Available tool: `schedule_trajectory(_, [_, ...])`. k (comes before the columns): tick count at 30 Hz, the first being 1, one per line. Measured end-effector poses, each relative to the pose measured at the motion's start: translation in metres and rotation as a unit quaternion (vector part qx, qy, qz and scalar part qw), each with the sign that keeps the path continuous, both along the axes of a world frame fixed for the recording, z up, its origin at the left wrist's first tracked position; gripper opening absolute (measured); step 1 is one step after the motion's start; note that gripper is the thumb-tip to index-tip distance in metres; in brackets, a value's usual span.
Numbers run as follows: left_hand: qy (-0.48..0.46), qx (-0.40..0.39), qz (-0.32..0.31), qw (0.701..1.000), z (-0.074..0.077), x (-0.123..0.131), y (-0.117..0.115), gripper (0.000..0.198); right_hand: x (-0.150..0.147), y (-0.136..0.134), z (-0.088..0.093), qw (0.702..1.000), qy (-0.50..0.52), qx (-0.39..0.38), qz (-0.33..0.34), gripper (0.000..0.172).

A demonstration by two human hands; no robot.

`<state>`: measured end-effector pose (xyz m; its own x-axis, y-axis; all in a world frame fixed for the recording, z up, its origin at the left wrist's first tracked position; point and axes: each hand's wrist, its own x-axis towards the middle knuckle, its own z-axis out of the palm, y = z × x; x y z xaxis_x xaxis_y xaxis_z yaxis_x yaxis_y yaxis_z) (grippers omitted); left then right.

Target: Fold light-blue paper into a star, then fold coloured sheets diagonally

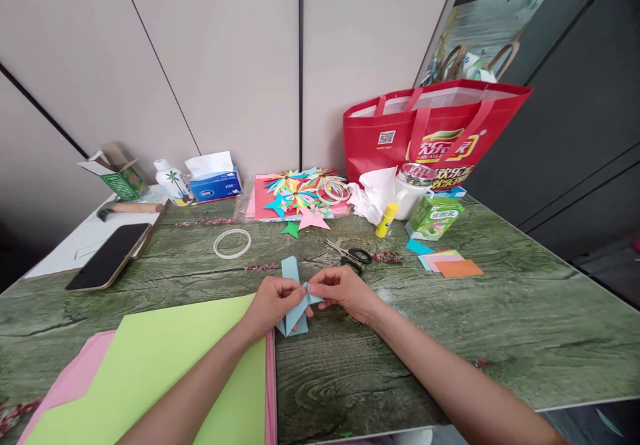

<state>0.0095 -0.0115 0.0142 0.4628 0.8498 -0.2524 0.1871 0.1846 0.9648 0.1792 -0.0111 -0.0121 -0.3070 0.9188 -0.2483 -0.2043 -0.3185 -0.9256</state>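
Observation:
A light blue piece of folded paper (291, 272) is held between both hands above the table, with a strip standing up at its back and angled flaps below. My left hand (276, 304) pinches it from the left, thumb and forefinger at the central fold. From the right, my right hand (345, 292) grips a pointed flap between thumb and fingers. The fingertips of both hands almost meet, hiding part of the fold. Just behind my right hand lie black-handled scissors (349, 256). Under my left forearm is a stack topped by a yellow-green sheet (190, 358).
A tape roll (232, 244), glue stick (387, 220), small coloured paper pieces (457, 268) and a green carton (435, 217) surround the hands. Folded paper stars (313, 217), a tissue box (215, 184) and a red bag (380, 125) stand behind. A phone (110, 255) lies left.

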Motion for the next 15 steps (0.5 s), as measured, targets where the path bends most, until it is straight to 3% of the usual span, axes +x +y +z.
schedule_trajectory(15, [-0.009,-0.038,-0.057,0.998,0.0015,-0.0045,0.0008,0.036,0.0005,0.0009,-0.0007,0.999,-0.027,0.020,0.005,0.028])
